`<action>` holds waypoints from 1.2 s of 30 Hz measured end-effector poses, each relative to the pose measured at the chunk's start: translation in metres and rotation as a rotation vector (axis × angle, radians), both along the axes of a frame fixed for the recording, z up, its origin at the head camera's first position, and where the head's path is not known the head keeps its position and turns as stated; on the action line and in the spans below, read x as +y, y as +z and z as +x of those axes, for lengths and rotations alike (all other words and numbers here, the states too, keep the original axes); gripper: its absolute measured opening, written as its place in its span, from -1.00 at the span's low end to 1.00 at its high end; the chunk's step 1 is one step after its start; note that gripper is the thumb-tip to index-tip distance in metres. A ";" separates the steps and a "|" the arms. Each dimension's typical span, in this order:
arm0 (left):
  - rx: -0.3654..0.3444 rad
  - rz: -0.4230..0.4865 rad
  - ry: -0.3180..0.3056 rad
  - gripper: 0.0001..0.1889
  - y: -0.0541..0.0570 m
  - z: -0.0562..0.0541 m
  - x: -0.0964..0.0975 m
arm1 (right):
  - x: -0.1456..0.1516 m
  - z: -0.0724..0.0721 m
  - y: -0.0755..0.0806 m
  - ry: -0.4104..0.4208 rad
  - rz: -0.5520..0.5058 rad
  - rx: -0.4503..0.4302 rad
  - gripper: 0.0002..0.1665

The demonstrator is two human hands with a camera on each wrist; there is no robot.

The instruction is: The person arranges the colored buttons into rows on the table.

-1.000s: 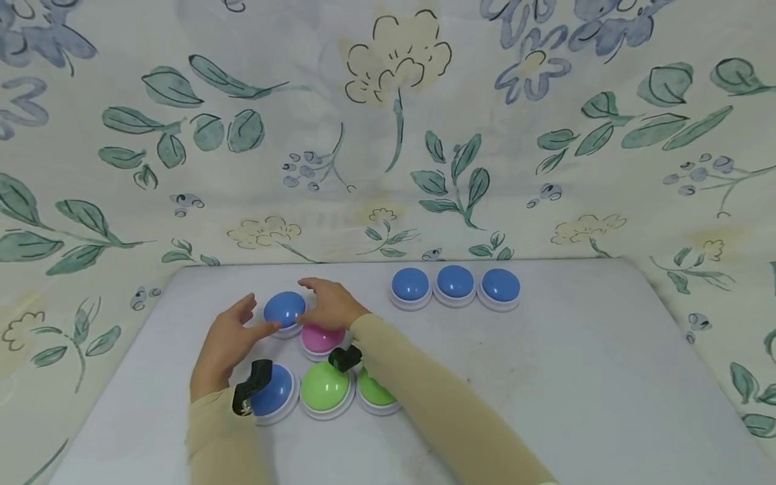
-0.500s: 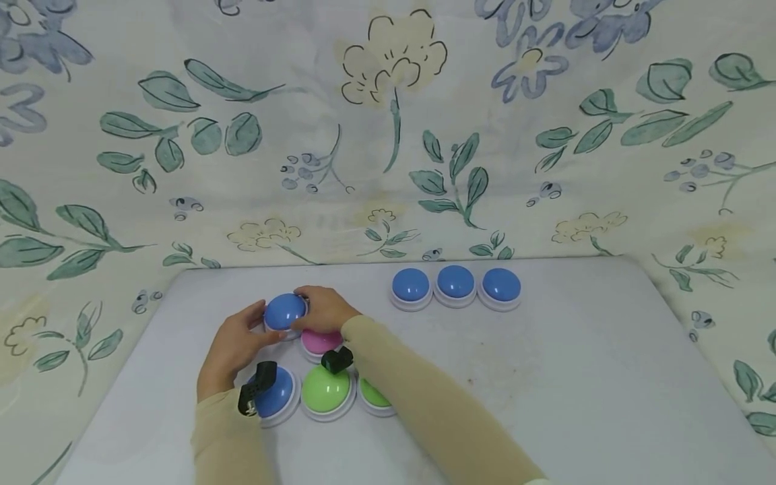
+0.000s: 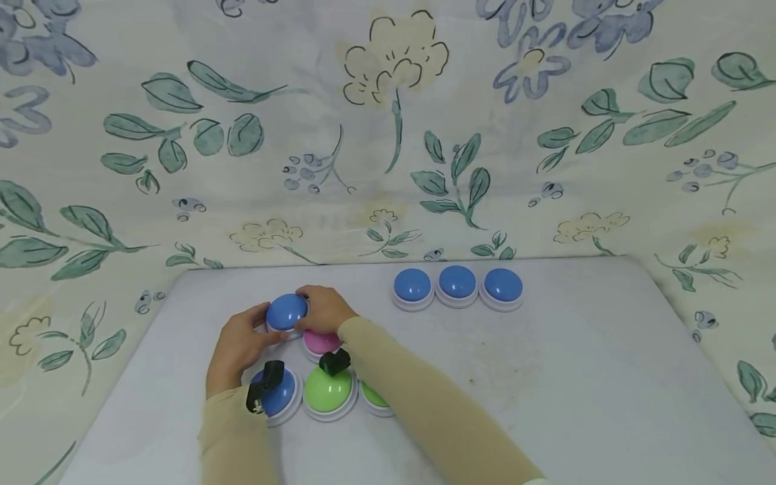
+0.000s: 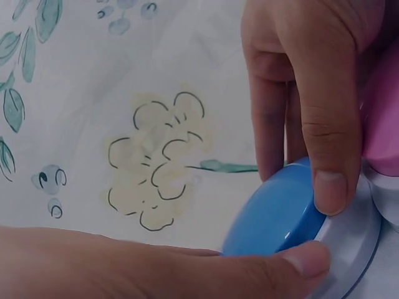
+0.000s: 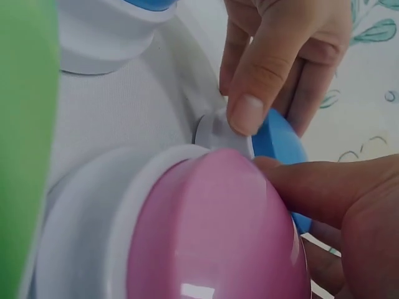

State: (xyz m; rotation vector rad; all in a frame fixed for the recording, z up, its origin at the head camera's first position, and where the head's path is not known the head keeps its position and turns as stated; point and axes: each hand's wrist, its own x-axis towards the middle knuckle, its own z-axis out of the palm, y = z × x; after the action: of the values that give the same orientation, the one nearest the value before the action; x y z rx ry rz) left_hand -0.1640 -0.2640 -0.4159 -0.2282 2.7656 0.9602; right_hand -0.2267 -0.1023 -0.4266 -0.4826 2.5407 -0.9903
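Blue on its dome and white at its base, the held button (image 3: 287,311) sits at about ten o'clock on the white bench (image 3: 545,377), between both hands. Left hand (image 3: 238,341): pinching the button, fingers at its nine o'clock side, thumb near seven o'clock. Right hand (image 3: 325,310): pinching the same button, fingers at about one o'clock, thumb near four o'clock. The left wrist view shows both thumbs on the white base. Whether the base bears fully on the bench cannot be told.

Taken from the held button, a pink button (image 3: 321,341) lies at four o'clock, just beside it, partly covered by the right hand. A green button (image 3: 327,389) lies at five o'clock. A second green button (image 3: 373,396), between four and five o'clock, is partly hidden by the right sleeve (image 3: 436,404). At six o'clock lies a lower blue button (image 3: 281,397), partly hidden by the black wrist device (image 3: 265,385). Near three o'clock, well apart, three blue buttons (image 3: 457,283) stand side by side. Floral cloth (image 3: 388,135) hangs at twelve o'clock, beyond the bench.
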 end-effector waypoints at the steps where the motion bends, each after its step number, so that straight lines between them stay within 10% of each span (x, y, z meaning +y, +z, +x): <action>1: 0.008 -0.008 -0.003 -0.16 0.000 0.000 0.000 | 0.000 0.000 0.000 -0.004 0.002 0.001 -0.24; 36: 0.074 -0.080 0.008 -0.17 0.025 0.006 0.012 | 0.007 0.004 0.015 0.037 -0.008 0.175 -0.21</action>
State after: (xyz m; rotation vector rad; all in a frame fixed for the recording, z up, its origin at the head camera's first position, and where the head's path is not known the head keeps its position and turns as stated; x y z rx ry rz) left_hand -0.1585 -0.2521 -0.3908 -0.2207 2.8764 0.8779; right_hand -0.2228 -0.0953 -0.4115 -0.6425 2.6713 -0.9847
